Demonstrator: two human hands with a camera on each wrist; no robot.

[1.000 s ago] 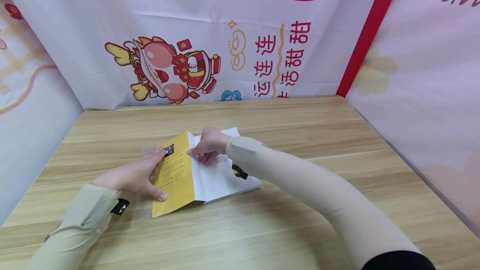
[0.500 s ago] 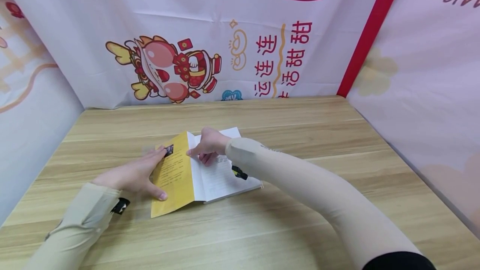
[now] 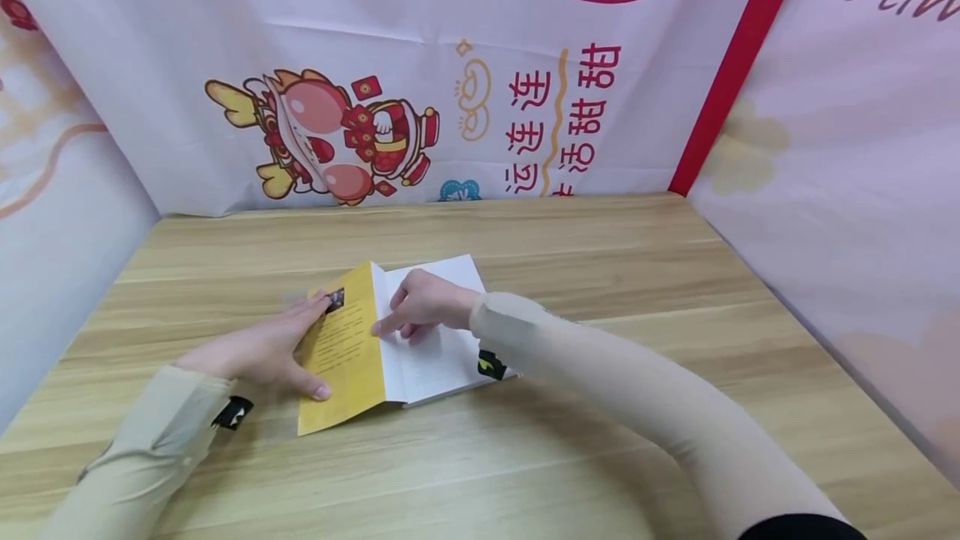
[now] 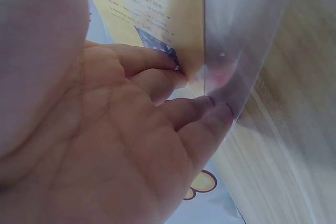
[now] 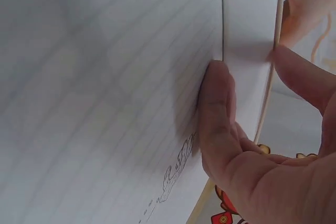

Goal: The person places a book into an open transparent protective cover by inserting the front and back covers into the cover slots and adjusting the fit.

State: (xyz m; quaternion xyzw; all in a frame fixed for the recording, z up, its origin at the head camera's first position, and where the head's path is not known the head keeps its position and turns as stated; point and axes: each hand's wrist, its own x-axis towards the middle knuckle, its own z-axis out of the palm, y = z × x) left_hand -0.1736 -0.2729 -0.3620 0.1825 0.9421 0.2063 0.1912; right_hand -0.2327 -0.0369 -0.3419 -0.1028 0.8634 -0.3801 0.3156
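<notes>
The raised fold of the yellow flap is taken between the thumb and the curled fingers of the right hand, the thumb being set at the outer side of the fold and the index fingertip being rested on the page by the gutter; how firmly it is pinched cannot be told; a white strip is seen between fold and gutter.

By the left hand nothing is grasped; its thumb and fingers are spread, the flap being touched on its left part, near a small photo; in the left wrist view clear film is touched by two of its fingertips.

The book is laid open beneath and between the hands, the flap being reached by both and the page being partly covered by the right; its long axis is pointed away from the person, the far end being leaned slightly left; the flap is turned out to the left, sloped down from the fold, and the page is faced upward, a line drawing being printed on it.

The whole is carried by a wood-grained surface; beyond it a white cloth is hung, printed with a cartoon figure; the arms are covered by beige sleeves.
</notes>
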